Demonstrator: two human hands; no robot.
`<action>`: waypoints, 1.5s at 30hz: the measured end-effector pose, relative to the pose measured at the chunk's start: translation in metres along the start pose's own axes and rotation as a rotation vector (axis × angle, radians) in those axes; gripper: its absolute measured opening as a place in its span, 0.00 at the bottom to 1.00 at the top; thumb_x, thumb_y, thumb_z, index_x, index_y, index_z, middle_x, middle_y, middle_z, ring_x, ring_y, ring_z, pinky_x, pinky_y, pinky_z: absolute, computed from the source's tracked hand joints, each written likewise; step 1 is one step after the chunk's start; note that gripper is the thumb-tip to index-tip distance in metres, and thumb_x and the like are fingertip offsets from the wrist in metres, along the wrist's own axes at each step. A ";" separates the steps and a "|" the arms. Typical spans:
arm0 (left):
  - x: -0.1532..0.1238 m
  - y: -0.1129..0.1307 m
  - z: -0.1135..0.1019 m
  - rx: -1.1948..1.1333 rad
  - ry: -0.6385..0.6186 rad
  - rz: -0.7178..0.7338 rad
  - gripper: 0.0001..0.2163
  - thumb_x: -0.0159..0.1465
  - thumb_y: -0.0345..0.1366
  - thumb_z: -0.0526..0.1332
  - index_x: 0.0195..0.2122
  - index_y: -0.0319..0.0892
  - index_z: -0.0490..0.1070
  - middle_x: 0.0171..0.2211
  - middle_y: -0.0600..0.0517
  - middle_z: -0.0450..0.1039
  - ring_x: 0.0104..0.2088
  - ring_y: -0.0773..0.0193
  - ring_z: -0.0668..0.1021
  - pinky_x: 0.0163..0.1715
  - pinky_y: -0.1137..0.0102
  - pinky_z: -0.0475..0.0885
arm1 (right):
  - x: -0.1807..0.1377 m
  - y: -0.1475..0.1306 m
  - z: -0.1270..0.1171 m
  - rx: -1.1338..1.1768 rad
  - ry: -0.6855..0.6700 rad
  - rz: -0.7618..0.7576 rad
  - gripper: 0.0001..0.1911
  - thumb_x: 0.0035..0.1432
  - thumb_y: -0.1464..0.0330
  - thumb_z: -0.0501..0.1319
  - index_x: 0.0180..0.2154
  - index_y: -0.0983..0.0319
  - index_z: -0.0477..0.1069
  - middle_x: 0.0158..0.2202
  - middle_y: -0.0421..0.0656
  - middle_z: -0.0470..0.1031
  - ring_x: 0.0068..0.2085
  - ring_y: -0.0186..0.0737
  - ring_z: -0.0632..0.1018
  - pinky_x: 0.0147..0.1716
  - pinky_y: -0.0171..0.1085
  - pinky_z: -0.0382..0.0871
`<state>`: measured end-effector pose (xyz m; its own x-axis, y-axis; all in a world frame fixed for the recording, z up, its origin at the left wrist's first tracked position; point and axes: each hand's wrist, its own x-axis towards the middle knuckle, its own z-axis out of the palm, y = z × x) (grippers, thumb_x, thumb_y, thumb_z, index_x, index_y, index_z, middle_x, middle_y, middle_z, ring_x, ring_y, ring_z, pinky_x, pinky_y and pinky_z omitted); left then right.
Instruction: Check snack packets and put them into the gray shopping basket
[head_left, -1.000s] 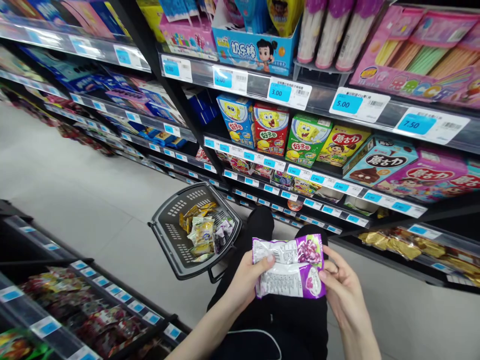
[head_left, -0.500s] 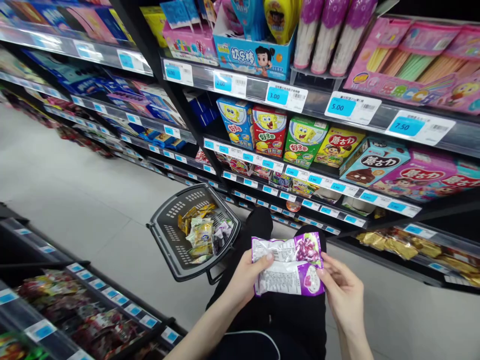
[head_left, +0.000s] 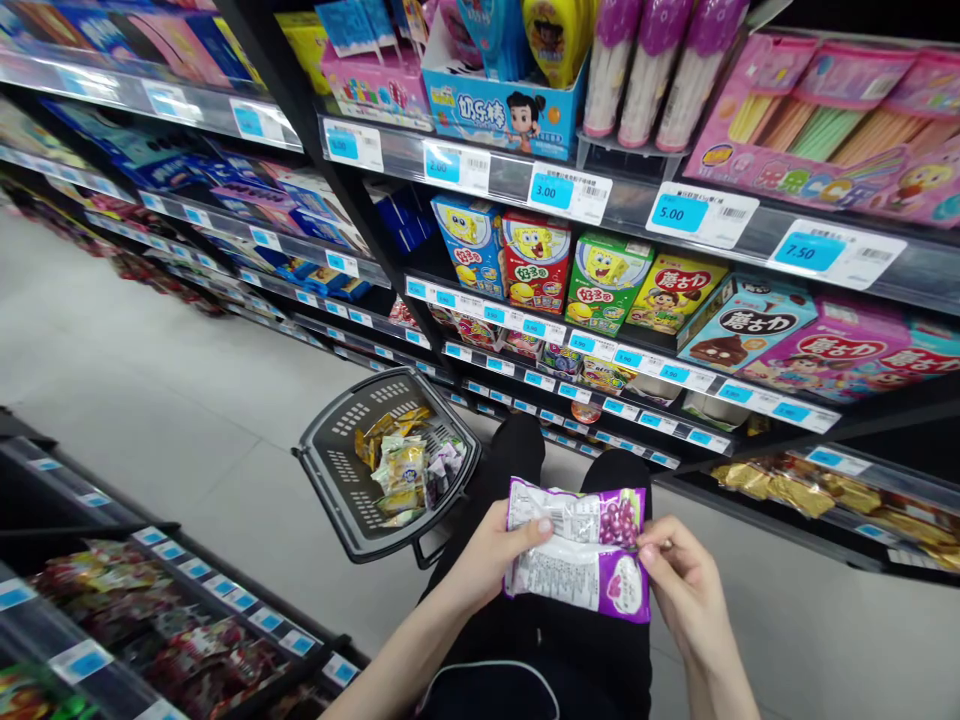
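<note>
A purple and white candy packet with grapes printed on it lies across my lap, its printed text side facing up. My left hand grips its left end, thumb on top and the fingers hidden beneath. At the right edge, my right hand pinches the packet between thumb and forefinger, the other fingers curled. Left of my knees stands a dark grey shopping basket on the floor, with several small wrapped packets inside it.
Ahead rises a shelf of boxed snacks with blue and white price tags. Boxes with a yellow cartoon figure stand on its middle level. Behind the basket on the lower left is a rack of wrapped sweets. Grey floor tiles lie between.
The packet has dropped slightly toward me and tilted, its right end lower. My right hand has shifted a little down and its thumb and forefinger have moved along the packet's right edge.
</note>
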<state>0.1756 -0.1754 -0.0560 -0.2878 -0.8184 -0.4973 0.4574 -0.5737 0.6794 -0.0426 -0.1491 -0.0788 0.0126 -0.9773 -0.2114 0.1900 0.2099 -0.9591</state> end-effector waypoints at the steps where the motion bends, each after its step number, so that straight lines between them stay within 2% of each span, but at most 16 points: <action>1: 0.000 -0.001 0.000 0.009 -0.012 -0.004 0.22 0.48 0.41 0.73 0.43 0.34 0.78 0.35 0.42 0.81 0.35 0.53 0.81 0.39 0.64 0.75 | 0.000 0.001 0.001 0.046 0.017 0.016 0.07 0.53 0.64 0.66 0.31 0.58 0.70 0.25 0.36 0.67 0.25 0.31 0.67 0.25 0.29 0.61; 5: 0.001 -0.007 -0.002 0.077 -0.030 0.010 0.21 0.52 0.42 0.70 0.44 0.35 0.77 0.37 0.43 0.80 0.36 0.55 0.80 0.40 0.67 0.73 | 0.000 0.002 0.009 0.147 0.172 0.047 0.16 0.50 0.65 0.69 0.41 0.55 0.68 0.20 0.32 0.62 0.22 0.28 0.62 0.24 0.28 0.60; 9: 0.001 -0.011 -0.004 0.203 0.021 0.035 0.22 0.55 0.50 0.66 0.42 0.36 0.78 0.34 0.46 0.80 0.34 0.58 0.79 0.37 0.71 0.71 | 0.004 0.005 0.010 0.126 0.291 0.174 0.21 0.48 0.63 0.70 0.45 0.58 0.72 0.22 0.35 0.71 0.25 0.31 0.71 0.27 0.30 0.66; 12: -0.001 -0.008 -0.005 0.326 0.057 0.056 0.23 0.57 0.54 0.61 0.36 0.36 0.79 0.30 0.48 0.79 0.33 0.61 0.77 0.34 0.73 0.70 | 0.007 0.009 0.008 0.092 0.261 0.236 0.18 0.47 0.60 0.70 0.40 0.61 0.76 0.26 0.40 0.76 0.29 0.37 0.76 0.31 0.34 0.70; 16: -0.004 -0.005 -0.003 0.403 0.090 0.109 0.21 0.58 0.53 0.60 0.29 0.37 0.78 0.26 0.50 0.76 0.30 0.63 0.73 0.30 0.74 0.67 | 0.011 0.014 0.008 -0.013 0.245 0.197 0.15 0.47 0.58 0.69 0.33 0.62 0.76 0.26 0.42 0.78 0.27 0.38 0.76 0.29 0.34 0.70; 20: -0.003 -0.010 0.001 0.367 0.104 0.117 0.20 0.57 0.53 0.62 0.24 0.38 0.76 0.24 0.52 0.74 0.27 0.63 0.71 0.29 0.73 0.65 | 0.011 0.020 0.013 -0.251 0.354 0.108 0.16 0.49 0.56 0.66 0.33 0.62 0.74 0.27 0.43 0.79 0.28 0.42 0.77 0.28 0.36 0.69; 22: -0.002 -0.013 0.004 0.269 0.070 0.078 0.21 0.55 0.54 0.63 0.27 0.38 0.77 0.27 0.50 0.76 0.31 0.61 0.73 0.34 0.71 0.67 | 0.010 0.023 0.015 -0.372 0.404 0.065 0.16 0.51 0.56 0.65 0.34 0.62 0.73 0.28 0.44 0.79 0.29 0.43 0.78 0.28 0.37 0.69; 24: -0.001 -0.016 0.007 0.046 -0.028 0.007 0.26 0.54 0.58 0.61 0.38 0.39 0.79 0.38 0.46 0.78 0.41 0.55 0.75 0.43 0.67 0.67 | 0.008 0.024 0.015 -0.455 0.503 -0.041 0.14 0.53 0.57 0.64 0.35 0.61 0.72 0.29 0.45 0.78 0.30 0.44 0.77 0.30 0.38 0.69; 26: -0.001 -0.019 0.008 -0.223 -0.172 -0.100 0.34 0.53 0.63 0.57 0.51 0.43 0.73 0.53 0.44 0.71 0.53 0.50 0.70 0.52 0.62 0.62 | 0.005 0.022 0.014 -0.477 0.579 -0.294 0.07 0.55 0.62 0.63 0.35 0.58 0.71 0.30 0.44 0.77 0.32 0.44 0.77 0.33 0.41 0.69; 28: -0.001 -0.024 0.007 -0.393 -0.285 -0.248 0.35 0.55 0.63 0.55 0.57 0.46 0.67 0.60 0.44 0.63 0.59 0.50 0.65 0.56 0.60 0.59 | 0.001 0.014 0.012 -0.513 0.495 -0.613 0.04 0.55 0.68 0.63 0.34 0.54 0.71 0.29 0.41 0.77 0.34 0.45 0.75 0.39 0.47 0.69; 31: 0.002 -0.036 0.000 -0.433 -0.347 -0.459 0.27 0.58 0.51 0.63 0.55 0.42 0.69 0.54 0.41 0.69 0.49 0.55 0.74 0.50 0.62 0.64 | -0.004 -0.004 0.013 -0.688 0.198 -0.945 0.10 0.54 0.73 0.61 0.33 0.50 0.73 0.29 0.40 0.77 0.37 0.46 0.72 0.43 0.52 0.68; 34: 0.006 -0.051 -0.009 -0.417 -0.398 -0.567 0.20 0.54 0.37 0.69 0.46 0.33 0.73 0.38 0.44 0.77 0.33 0.64 0.78 0.39 0.69 0.69 | -0.005 -0.023 0.020 -0.822 0.134 -1.093 0.13 0.53 0.76 0.62 0.29 0.49 0.74 0.30 0.41 0.71 0.39 0.44 0.67 0.41 0.49 0.69; 36: 0.008 -0.057 -0.015 -0.411 -0.424 -0.596 0.17 0.52 0.31 0.70 0.43 0.30 0.74 0.31 0.47 0.77 0.29 0.67 0.78 0.35 0.72 0.71 | -0.004 -0.032 0.021 -0.775 0.142 -1.067 0.13 0.52 0.76 0.63 0.29 0.48 0.75 0.28 0.41 0.64 0.36 0.43 0.66 0.38 0.46 0.69; 38: 0.009 -0.060 -0.020 -0.404 -0.433 -0.567 0.19 0.49 0.28 0.71 0.43 0.30 0.74 0.32 0.46 0.78 0.29 0.67 0.79 0.33 0.74 0.72 | -0.003 -0.038 0.016 -0.638 0.066 -0.980 0.13 0.55 0.75 0.61 0.34 0.48 0.77 0.26 0.40 0.62 0.31 0.40 0.67 0.33 0.45 0.68; 41: 0.006 -0.056 -0.022 -0.319 -0.377 -0.433 0.23 0.46 0.29 0.73 0.44 0.33 0.75 0.37 0.43 0.79 0.32 0.63 0.81 0.33 0.72 0.73 | -0.003 -0.040 -0.002 -0.502 -0.090 -0.774 0.15 0.59 0.74 0.57 0.42 0.51 0.76 0.27 0.42 0.70 0.30 0.41 0.72 0.33 0.46 0.68; 45: -0.001 -0.041 -0.015 -0.029 -0.192 -0.225 0.15 0.47 0.34 0.73 0.35 0.33 0.78 0.30 0.44 0.80 0.27 0.62 0.80 0.28 0.73 0.74 | -0.002 -0.035 -0.025 -0.449 -0.081 -0.434 0.11 0.60 0.63 0.57 0.36 0.58 0.78 0.35 0.49 0.77 0.37 0.49 0.77 0.32 0.43 0.71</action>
<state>0.1699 -0.1509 -0.0916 -0.5371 -0.6637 -0.5206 0.3870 -0.7423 0.5470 -0.0736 -0.1540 -0.0492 0.1043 -0.9716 0.2126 -0.2365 -0.2318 -0.9436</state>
